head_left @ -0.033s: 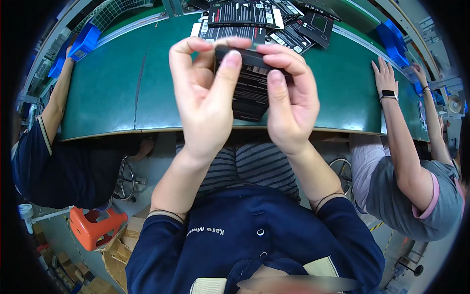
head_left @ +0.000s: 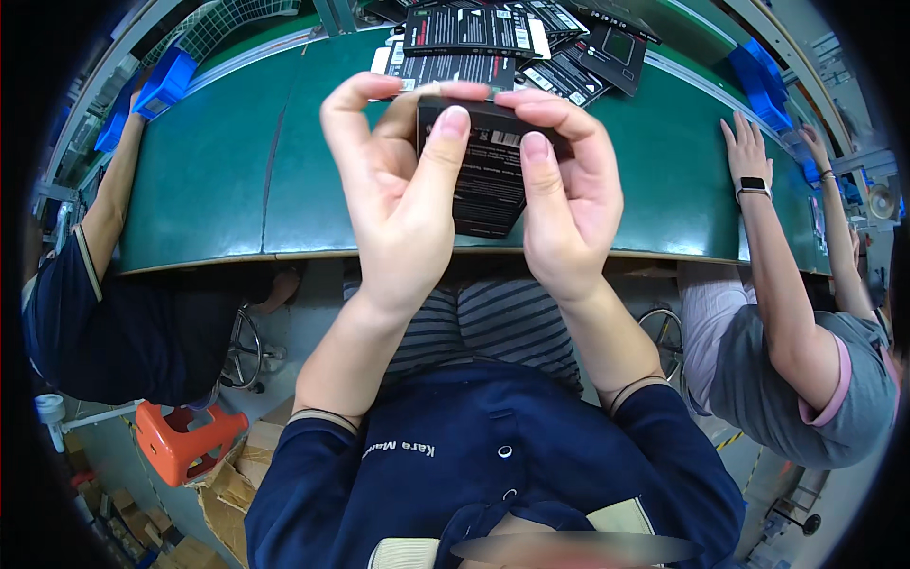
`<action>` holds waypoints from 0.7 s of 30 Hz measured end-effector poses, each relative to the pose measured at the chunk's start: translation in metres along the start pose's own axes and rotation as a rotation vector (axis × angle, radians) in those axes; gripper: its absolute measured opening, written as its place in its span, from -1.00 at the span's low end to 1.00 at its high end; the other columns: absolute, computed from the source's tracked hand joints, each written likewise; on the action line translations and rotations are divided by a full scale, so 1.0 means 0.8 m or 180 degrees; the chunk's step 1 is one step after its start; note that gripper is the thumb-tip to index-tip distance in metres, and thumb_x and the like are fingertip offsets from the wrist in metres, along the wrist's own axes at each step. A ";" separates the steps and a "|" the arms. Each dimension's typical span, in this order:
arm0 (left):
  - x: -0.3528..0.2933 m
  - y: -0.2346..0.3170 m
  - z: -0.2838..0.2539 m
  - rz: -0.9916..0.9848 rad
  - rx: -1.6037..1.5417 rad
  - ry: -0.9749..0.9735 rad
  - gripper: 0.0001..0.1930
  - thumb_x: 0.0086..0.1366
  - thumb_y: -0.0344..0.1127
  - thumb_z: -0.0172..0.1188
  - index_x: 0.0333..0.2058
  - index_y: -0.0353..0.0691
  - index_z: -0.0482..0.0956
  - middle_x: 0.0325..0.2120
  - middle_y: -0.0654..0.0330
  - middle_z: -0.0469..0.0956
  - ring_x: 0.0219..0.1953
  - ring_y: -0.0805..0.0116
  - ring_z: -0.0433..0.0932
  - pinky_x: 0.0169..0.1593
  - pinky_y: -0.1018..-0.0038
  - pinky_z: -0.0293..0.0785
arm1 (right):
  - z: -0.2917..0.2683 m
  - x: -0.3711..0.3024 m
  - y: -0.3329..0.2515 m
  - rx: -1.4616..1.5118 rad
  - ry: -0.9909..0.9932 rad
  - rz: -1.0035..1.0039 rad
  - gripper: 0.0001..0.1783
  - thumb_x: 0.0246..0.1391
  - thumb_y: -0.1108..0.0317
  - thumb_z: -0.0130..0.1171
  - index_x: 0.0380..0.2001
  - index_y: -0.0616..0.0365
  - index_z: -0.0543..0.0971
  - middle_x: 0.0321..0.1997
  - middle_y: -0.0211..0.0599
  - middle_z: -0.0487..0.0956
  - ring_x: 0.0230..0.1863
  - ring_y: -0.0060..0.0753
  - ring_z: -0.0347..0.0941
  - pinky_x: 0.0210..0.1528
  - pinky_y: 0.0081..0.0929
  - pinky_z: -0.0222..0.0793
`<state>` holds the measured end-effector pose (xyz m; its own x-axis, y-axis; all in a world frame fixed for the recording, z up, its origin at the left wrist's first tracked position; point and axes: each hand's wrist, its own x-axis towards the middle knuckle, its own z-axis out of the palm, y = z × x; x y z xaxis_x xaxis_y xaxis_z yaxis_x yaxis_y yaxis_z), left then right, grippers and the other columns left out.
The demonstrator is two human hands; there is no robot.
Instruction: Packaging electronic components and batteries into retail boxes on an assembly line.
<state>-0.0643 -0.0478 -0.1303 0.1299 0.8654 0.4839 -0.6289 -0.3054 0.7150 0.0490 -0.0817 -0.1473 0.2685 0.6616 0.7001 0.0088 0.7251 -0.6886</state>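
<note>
Between my two hands a black cardboard box (head_left: 488, 185) with fine white print is held over the near edge of the green table. My left hand (head_left: 403, 180) grips its upper left side, thumb on the face towards me and fingers behind the top. On the upper right, my right hand (head_left: 569, 190) holds the box the same way, thumb pressed near the top edge. The far face of the box is hidden. Beyond my fingertips lies a pile of flat black printed boxes (head_left: 466, 30), some overlapping.
Blue bins (head_left: 166, 81) stand at the table's far left, and more blue bins (head_left: 761, 87) at the far right. One co-worker's arm (head_left: 106, 194) rests at the left; another's hand (head_left: 747, 152) lies on the green table (head_left: 209, 180) at the right. An orange stool (head_left: 185, 441) stands below left.
The box has tilted slightly, so more of its printed face shows. Both thumbs still press near its top edge, and my hands have shifted only a little.
</note>
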 end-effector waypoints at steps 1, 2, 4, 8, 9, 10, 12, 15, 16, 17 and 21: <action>-0.006 -0.001 0.002 0.0214 0.0142 0.0077 -0.79 0.42 -0.53 0.11 -0.04 -0.25 0.33 -0.13 0.03 0.59 -0.12 0.47 0.54 0.01 0.56 0.46 | 0.005 -0.002 -0.006 0.0486 0.0101 0.0356 -0.79 0.33 0.54 0.00 0.00 0.31 0.42 0.04 -0.15 0.51 0.03 -0.47 0.45 0.12 -0.56 0.35; -0.008 0.007 0.006 0.0080 0.0140 0.0164 -0.83 0.42 -0.54 0.11 -0.08 -0.28 0.36 -0.14 0.05 0.59 -0.11 0.46 0.54 0.03 0.56 0.43 | 0.009 -0.001 -0.006 0.0484 0.0123 0.0362 -0.79 0.33 0.54 0.00 0.00 0.31 0.42 0.04 -0.15 0.51 0.03 -0.47 0.45 0.12 -0.56 0.35; -0.005 0.005 0.001 0.0177 0.0300 0.0098 -0.84 0.41 -0.54 0.11 -0.09 -0.28 0.37 -0.15 0.05 0.59 -0.11 0.46 0.54 0.02 0.57 0.43 | 0.017 0.003 -0.006 0.0667 0.0295 0.0203 -0.76 0.35 0.52 -0.03 0.05 0.31 0.34 0.02 -0.15 0.51 0.00 -0.53 0.43 0.11 -0.55 0.37; -0.006 -0.007 -0.011 0.0618 0.0526 0.0040 -0.82 0.38 -0.55 0.17 -0.10 -0.30 0.38 -0.17 0.06 0.57 -0.12 0.45 0.53 -0.01 0.57 0.44 | 0.012 -0.002 -0.001 0.0785 0.0192 0.0355 -0.70 0.28 0.56 0.08 0.04 0.25 0.32 -0.01 -0.16 0.50 -0.02 -0.51 0.43 0.08 -0.54 0.39; -0.008 -0.011 -0.015 0.0858 0.0642 0.0012 -0.81 0.37 -0.56 0.18 -0.11 -0.30 0.38 -0.16 0.06 0.57 -0.12 0.45 0.52 -0.02 0.57 0.44 | 0.010 -0.014 0.010 0.0254 0.0122 0.0038 -0.64 0.22 0.59 0.14 0.04 0.23 0.33 -0.02 -0.16 0.51 -0.02 -0.50 0.44 0.05 -0.52 0.41; -0.012 -0.014 -0.025 0.1181 0.0990 -0.0068 -0.77 0.32 -0.57 0.24 -0.12 -0.30 0.39 -0.14 0.05 0.55 -0.13 0.42 0.53 -0.02 0.56 0.44 | 0.008 -0.028 0.023 -0.0259 0.0054 -0.0280 -0.58 0.16 0.63 0.21 0.04 0.20 0.33 -0.03 -0.16 0.51 -0.03 -0.49 0.45 0.02 -0.51 0.43; -0.009 0.001 -0.055 0.1611 0.2288 -0.0375 -0.72 0.41 -0.37 0.19 0.03 -0.25 0.43 0.00 0.00 0.48 0.02 0.30 0.47 0.11 0.43 0.39 | 0.000 -0.039 0.027 -0.0652 -0.0150 -0.0635 -0.43 -0.02 0.67 0.34 0.02 0.14 0.33 -0.09 -0.05 0.55 -0.16 -0.27 0.55 -0.10 -0.41 0.47; -0.027 0.029 -0.040 -0.0680 0.0867 0.0728 -0.39 0.50 -0.18 0.05 0.41 -0.17 0.07 0.37 -0.13 0.12 0.36 0.13 0.22 0.35 0.30 0.16 | -0.009 -0.025 0.019 -0.1140 -0.0787 -0.1537 -0.65 -0.17 0.57 0.42 -0.38 0.07 0.43 -0.16 -0.12 0.63 -0.19 -0.01 0.61 -0.16 -0.17 0.46; -0.033 0.034 -0.059 -0.1316 0.0329 0.0622 -0.30 0.48 -0.21 0.08 0.44 -0.17 -0.05 0.37 -0.15 0.12 0.36 0.13 0.22 0.36 0.30 0.13 | -0.006 -0.026 0.008 -0.1125 -0.1107 -0.1395 -0.60 -0.15 0.55 0.45 -0.37 0.07 0.38 -0.11 -0.06 0.63 -0.16 0.02 0.61 -0.14 -0.16 0.47; -0.033 0.043 -0.076 -0.1949 -0.0205 0.0532 -0.21 0.46 -0.24 0.11 0.47 -0.16 -0.18 0.38 -0.18 0.12 0.36 0.14 0.23 0.37 0.30 0.11 | 0.000 -0.030 -0.003 -0.1090 -0.1437 -0.1235 -0.55 -0.14 0.52 0.49 -0.36 0.08 0.33 -0.06 0.00 0.62 -0.12 0.04 0.61 -0.13 -0.15 0.49; -0.028 0.069 -0.111 -0.0987 0.1725 0.0430 -0.24 0.35 -0.66 0.02 0.45 -0.27 -0.10 0.34 -0.12 0.24 0.33 0.18 0.30 0.30 0.37 0.24 | 0.005 0.000 0.016 -0.1389 -0.2672 -0.0655 -0.64 -0.01 0.16 0.40 -0.48 0.15 0.45 0.02 -0.06 0.58 0.17 0.05 0.47 0.17 -0.07 0.37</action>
<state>-0.1702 -0.0486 -0.1466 0.1236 0.9775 0.1708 -0.0959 -0.1596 0.9825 0.0450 -0.0716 -0.1549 -0.5521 0.5735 0.6052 0.3811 0.8192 -0.4285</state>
